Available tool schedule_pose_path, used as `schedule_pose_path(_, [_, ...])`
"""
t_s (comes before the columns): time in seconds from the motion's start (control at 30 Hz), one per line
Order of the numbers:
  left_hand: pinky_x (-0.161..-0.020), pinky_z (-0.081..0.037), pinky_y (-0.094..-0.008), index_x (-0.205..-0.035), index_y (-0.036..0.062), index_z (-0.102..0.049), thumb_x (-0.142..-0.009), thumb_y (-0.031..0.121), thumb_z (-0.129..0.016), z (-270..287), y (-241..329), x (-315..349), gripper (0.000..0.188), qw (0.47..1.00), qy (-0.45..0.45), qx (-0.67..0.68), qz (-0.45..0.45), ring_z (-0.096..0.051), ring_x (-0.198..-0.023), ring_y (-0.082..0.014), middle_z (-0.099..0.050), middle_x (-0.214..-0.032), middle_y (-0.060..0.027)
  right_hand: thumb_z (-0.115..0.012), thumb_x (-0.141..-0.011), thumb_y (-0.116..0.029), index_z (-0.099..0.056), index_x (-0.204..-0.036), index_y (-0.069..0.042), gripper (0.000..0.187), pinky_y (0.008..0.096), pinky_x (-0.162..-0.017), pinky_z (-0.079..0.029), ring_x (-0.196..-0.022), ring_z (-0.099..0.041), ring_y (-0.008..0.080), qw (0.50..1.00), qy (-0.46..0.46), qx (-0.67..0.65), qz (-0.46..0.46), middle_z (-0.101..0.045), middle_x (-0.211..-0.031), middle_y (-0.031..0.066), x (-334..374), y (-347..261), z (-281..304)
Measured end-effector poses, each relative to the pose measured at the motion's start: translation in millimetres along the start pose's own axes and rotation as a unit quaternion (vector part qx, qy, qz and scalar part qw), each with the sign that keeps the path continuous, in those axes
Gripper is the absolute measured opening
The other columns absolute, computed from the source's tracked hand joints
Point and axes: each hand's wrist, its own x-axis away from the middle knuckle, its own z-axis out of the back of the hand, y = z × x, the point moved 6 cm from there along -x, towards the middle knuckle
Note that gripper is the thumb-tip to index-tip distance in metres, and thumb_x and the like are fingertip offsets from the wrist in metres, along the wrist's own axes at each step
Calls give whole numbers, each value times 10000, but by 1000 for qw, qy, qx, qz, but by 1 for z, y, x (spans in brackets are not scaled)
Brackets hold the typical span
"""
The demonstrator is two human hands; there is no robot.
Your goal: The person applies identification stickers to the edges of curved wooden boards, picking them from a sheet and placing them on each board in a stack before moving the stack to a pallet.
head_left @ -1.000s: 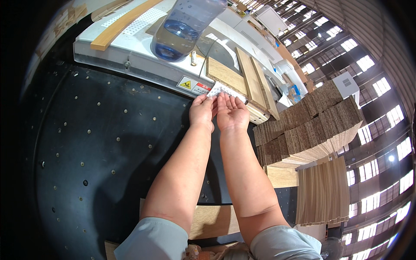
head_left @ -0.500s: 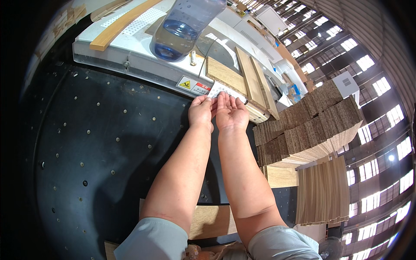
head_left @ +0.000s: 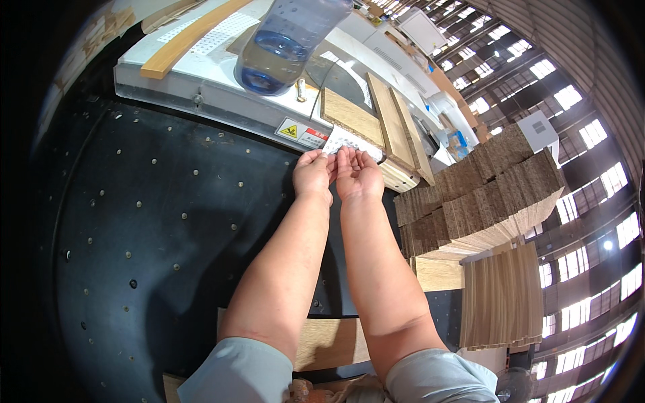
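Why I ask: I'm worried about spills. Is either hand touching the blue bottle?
No, the left hand and right hand are both at the white dotted piece, clear of the blue bottle.

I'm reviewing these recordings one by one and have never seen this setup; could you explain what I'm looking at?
There is no robot here: a person works bare-handed, filmed by a head-worn fisheye camera, which bends straight edges. The left hand and the palm-up right hand meet at a white dotted sheet; whether either grips it is unclear. Beneath the forearms is a black studded table, with chipboard panels stacked to the right. Beyond, a translucent blue bottle stands on a white machine top, and wood-grain boards lie nearby.
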Motion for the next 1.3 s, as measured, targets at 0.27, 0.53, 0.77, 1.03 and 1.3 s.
schedule_pose_path(0.27, [-759, -495, -322, -1057, 32, -480, -908, 74, -476, 4, 1, 0, 155, 1000, 13, -23, -2, -597, -822, -186, -590, -943, -110, -480, -903, -92, -492, -929, 62, 156, 309, -629, -577, -688, -592, 218, 995, 30, 94, -11, -543, -815, 116, -15, -8, 3])
schedule_pose_path(0.53, [-738, -492, -308, -1060, 51, -496, -903, 97, -494, 5, 3, 0, 163, 999, 21, -35, 0, -586, -811, -163, -592, -914, -84, -518, -871, -47, -494, -875, -19, 37, 265, -525, -542, -608, -563, 146, 970, -69, 216, 90, -549, -738, 56, 4, -24, -2])
schedule_pose_path(0.77, [-715, -499, -301, -1056, 47, -503, -898, 95, -499, 7, 1, 0, 165, 999, 22, -27, 3, -584, -793, -160, -591, -911, -86, -527, -836, 26, -461, -914, -39, 121, 276, -543, -535, -645, -572, 158, 963, -66, 243, 92, -574, -805, 91, 1, -18, 0])
schedule_pose_path(1.03, [-718, -501, -303, -1064, 36, -499, -895, 84, -502, 6, -2, -1, 176, 999, 21, -35, -2, -583, -804, -171, -588, -924, -94, -462, -847, 67, -418, -1035, 1, 204, 309, -661, -561, -764, -598, 232, 988, -15, 148, 42, -568, -964, 162, -12, -17, 8])
schedule_pose_path(1.3, [-726, -502, -306, -1062, 31, -499, -897, 78, -499, 6, -1, -1, 172, 999, 26, -33, -1, -584, -802, -175, -586, -926, -102, -472, -841, 77, -397, -1121, 21, 294, 298, -650, -566, -801, -603, 236, 992, -4, 121, 32, -560, -1010, 182, -9, -11, 4])
